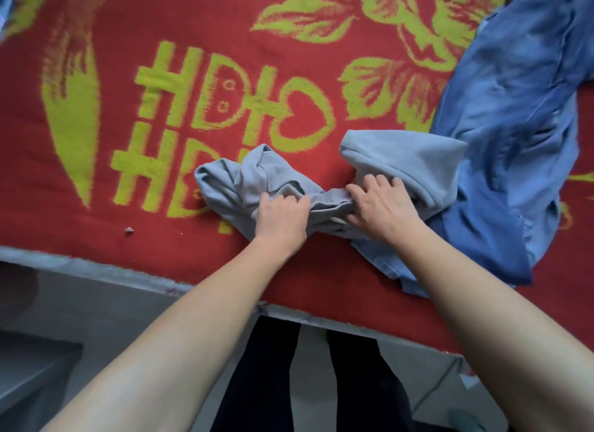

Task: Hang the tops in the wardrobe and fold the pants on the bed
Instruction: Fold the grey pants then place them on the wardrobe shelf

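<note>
Red bedspread (96,20) with a loud yellow-green flower and lettering print covers the whole bed, and its near edge runs diagonally across the lower part of the view, with grey floor (80,303) below it. Sitting crumpled near that edge is a pair of light grey pants (401,161), pretty bunched up, one lump off to the left and a thicker folded-over part to the right. Left hand (283,218) is curled down on the fabric with the fingers pinching a gather of it. Right hand (381,211) is just beside it, fingers spread and pressing into the cloth, thumb tucked under a fold, so both have hold of the pants. Blue jeans (514,126) sprawl on the right, partly under the grey pair. Small bit of lint (129,230) lies on the spread, left of the hands.
</note>
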`<action>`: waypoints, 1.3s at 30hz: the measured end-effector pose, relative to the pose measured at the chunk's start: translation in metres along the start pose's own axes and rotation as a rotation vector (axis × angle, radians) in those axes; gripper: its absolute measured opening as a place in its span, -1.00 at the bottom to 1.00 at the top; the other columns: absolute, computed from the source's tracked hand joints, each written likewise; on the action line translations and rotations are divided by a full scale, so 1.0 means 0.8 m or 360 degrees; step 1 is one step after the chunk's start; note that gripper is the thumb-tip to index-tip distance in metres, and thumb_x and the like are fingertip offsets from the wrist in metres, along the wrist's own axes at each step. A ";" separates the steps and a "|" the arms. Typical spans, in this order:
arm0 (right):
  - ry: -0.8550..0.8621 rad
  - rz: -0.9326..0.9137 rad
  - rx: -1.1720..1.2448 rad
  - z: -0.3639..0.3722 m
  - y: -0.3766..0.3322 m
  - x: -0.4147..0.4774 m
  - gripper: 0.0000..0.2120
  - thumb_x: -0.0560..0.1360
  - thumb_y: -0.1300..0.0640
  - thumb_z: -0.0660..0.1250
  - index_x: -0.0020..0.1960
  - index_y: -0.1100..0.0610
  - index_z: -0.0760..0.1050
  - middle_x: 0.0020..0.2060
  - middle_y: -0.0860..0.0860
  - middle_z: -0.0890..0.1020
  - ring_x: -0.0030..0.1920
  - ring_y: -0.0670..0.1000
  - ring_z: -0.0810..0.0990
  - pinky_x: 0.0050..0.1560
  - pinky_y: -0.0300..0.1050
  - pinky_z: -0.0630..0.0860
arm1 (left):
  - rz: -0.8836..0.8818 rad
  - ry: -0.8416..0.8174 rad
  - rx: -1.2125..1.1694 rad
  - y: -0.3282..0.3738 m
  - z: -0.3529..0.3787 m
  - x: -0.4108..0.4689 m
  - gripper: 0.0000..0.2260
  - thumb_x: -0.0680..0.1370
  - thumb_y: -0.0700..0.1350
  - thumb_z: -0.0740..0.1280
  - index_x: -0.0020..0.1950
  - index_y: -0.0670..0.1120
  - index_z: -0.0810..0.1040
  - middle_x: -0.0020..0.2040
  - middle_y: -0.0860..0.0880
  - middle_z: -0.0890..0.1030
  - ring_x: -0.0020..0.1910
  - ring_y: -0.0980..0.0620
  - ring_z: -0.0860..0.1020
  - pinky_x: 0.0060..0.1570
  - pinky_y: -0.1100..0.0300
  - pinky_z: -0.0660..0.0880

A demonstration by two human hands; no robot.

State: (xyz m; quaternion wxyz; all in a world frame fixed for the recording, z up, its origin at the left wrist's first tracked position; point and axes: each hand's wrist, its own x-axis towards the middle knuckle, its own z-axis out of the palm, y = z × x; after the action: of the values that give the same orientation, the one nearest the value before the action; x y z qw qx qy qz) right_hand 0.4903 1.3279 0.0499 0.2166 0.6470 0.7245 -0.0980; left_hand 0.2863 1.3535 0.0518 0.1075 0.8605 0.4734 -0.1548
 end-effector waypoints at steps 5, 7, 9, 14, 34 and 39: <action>-0.0156 0.0172 0.0168 -0.063 -0.002 -0.025 -0.65 0.60 -0.19 0.16 0.19 0.01 0.54 0.09 0.04 0.63 0.13 0.14 0.60 -0.11 -0.04 0.43 | -0.0031 0.0246 -0.0170 -0.044 -0.051 -0.028 -0.88 0.39 -0.19 0.28 -0.12 -0.07 0.55 -0.21 -0.11 0.66 -0.20 -0.18 0.62 -0.26 0.10 0.28; -0.0137 0.0105 0.0140 -0.106 -0.005 -0.048 -0.64 0.62 -0.18 0.13 0.14 -0.01 0.60 0.07 0.02 0.64 0.11 0.10 0.60 -0.08 -0.07 0.45 | 0.0007 0.0346 -0.0190 -0.053 -0.090 -0.047 -0.92 0.27 -0.20 0.28 -0.29 -0.09 0.54 -0.40 -0.11 0.60 -0.42 -0.15 0.55 -0.37 0.15 0.29; -0.0035 0.0055 0.0072 -0.155 -0.004 -0.073 -0.63 0.63 -0.14 0.09 0.12 -0.02 0.62 0.12 0.01 0.59 0.17 0.10 0.54 -0.01 -0.05 0.42 | -0.0005 0.0537 -0.0216 -0.060 -0.133 -0.066 -0.91 0.17 -0.18 0.25 -0.38 -0.08 0.52 -0.51 -0.07 0.51 -0.53 -0.11 0.48 -0.42 0.20 0.29; 0.0270 0.0132 0.0008 -0.275 0.015 -0.159 -0.68 0.64 -0.10 0.07 0.15 -0.08 0.58 0.17 0.02 0.52 0.20 0.11 0.49 0.03 -0.03 0.39 | 0.0018 0.1072 -0.0230 -0.048 -0.264 -0.115 -0.93 0.14 -0.17 0.26 -0.41 -0.09 0.46 -0.54 -0.06 0.50 -0.58 -0.11 0.49 -0.40 0.23 0.24; 0.0192 -0.0335 0.1809 -0.465 -0.068 -0.442 -0.47 0.53 -0.06 0.40 0.45 -0.04 0.34 0.17 0.01 0.61 0.03 -0.07 0.62 -0.11 -0.22 0.55 | -0.0279 0.1750 -0.0741 0.022 -0.590 -0.427 -0.78 0.29 -0.09 0.15 -0.20 -0.08 0.55 -0.31 -0.07 0.62 -0.18 -0.23 0.56 -0.20 0.04 0.51; 0.0512 -0.0492 0.2136 -0.479 -0.110 -0.487 -0.34 0.50 -0.23 0.36 0.50 -0.19 0.14 0.38 -0.19 0.42 0.25 -0.30 0.46 0.17 -0.26 0.50 | -0.0382 0.1732 -0.0881 -0.002 -0.612 -0.437 -0.76 0.28 -0.08 0.14 -0.20 -0.09 0.55 -0.28 -0.10 0.63 -0.16 -0.24 0.55 -0.17 0.04 0.53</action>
State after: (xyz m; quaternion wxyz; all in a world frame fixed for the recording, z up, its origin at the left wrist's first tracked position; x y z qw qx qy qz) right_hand 0.3590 1.1286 0.5494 -0.3552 0.5369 0.6142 -0.4563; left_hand 0.1891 1.2436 0.6356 0.0517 0.6970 0.5762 0.4236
